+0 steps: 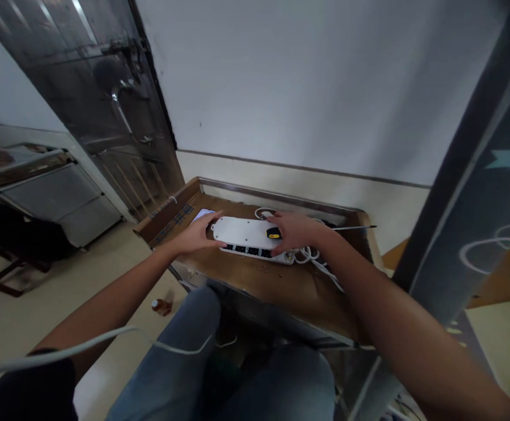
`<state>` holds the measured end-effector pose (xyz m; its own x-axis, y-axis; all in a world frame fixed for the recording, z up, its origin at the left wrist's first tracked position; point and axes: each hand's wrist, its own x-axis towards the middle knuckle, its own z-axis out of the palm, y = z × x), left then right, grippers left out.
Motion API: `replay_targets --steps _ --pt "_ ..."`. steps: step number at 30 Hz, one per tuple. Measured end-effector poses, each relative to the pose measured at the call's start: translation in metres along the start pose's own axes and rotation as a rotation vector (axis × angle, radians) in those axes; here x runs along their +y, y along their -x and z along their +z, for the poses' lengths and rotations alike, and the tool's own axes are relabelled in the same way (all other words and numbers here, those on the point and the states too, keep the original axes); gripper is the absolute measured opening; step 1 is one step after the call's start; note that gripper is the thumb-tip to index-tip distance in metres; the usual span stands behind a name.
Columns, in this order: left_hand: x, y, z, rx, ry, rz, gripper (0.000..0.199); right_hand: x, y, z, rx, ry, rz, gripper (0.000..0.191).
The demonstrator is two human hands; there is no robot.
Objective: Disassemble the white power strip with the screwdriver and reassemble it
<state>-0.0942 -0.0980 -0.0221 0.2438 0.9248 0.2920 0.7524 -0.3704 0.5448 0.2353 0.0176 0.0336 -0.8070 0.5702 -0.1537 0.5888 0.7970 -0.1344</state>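
Observation:
A long white power strip (241, 231) lies on the brown-topped table (219, 272), black parts showing along its near side. Around its left end are the fingers and thumb of my left hand (198, 234). My right hand (296, 232) is at the strip's right part and holds a screwdriver (273, 233) with a black and yellow handle; its shaft points right, past the wrist. White cable (308, 255) is coiled by the strip's right end. Small pieces (261, 268), perhaps screws, lie in front of the strip. A phone (203, 215) is partly behind my left hand.
Raised wooden edges (171, 210) bound the table at the back and sides. A white wall (302, 88) stands behind it, a metal door (83, 76) at the left. An orange-brown bottle (162, 307) is on the floor. A white cable (101, 338) crosses over my left forearm.

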Motion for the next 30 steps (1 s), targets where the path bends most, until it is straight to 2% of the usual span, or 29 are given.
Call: replay_targets --steps 7,13,20,30 --pt "-0.008 -0.003 0.027 -0.047 0.006 0.033 0.095 0.005 -0.004 0.013 -0.100 0.021 0.014 0.098" --pt "-0.014 0.003 0.042 -0.049 0.045 0.045 0.092 -0.004 -0.004 0.019 -0.162 0.029 0.074 0.088" --pt "-0.019 0.006 0.044 -0.006 0.085 0.053 0.081 -0.010 -0.002 0.014 -0.163 0.011 0.093 0.087" --pt "-0.021 0.008 0.040 0.028 0.085 0.065 0.075 -0.006 -0.008 0.020 -0.152 -0.033 0.096 0.097"
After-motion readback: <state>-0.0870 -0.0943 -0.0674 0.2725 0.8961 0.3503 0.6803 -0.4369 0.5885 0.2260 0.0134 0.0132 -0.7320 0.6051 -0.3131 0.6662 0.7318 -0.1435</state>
